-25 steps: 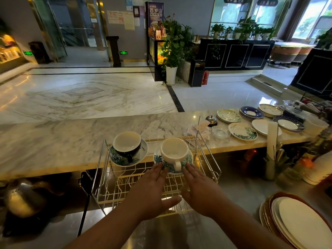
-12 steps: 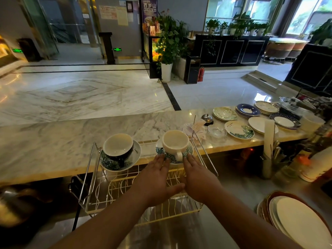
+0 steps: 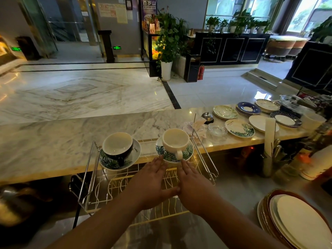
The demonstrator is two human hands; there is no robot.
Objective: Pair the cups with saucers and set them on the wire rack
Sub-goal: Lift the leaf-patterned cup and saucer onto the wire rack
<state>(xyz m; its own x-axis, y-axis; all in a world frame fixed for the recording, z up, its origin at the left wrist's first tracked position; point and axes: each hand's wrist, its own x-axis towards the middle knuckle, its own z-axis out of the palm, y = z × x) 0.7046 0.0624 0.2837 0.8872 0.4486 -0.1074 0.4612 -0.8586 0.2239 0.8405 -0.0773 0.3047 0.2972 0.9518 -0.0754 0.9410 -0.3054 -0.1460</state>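
A white cup (image 3: 175,141) stands on a leaf-patterned saucer (image 3: 188,152) at the back right of the wire rack (image 3: 93,169). At the back left of the rack a dark cup with a white inside (image 3: 117,146) sits on another leaf-patterned saucer (image 3: 133,155). My left hand (image 3: 150,182) and my right hand (image 3: 193,184) lie side by side over the rack, fingers straight, fingertips touching the near rim of the right saucer. Neither hand holds anything.
The rack stands below the edge of a marble counter (image 3: 53,141). On the counter to the right lie several saucers and plates, among them a leaf-patterned saucer (image 3: 239,128), a glass dish (image 3: 217,129) and a bell (image 3: 207,116). A stack of large plates (image 3: 296,221) sits bottom right.
Both hands stay at the near rim of the right saucer; cup and saucer sit slightly further back on the rack. The camera view has shifted a little.
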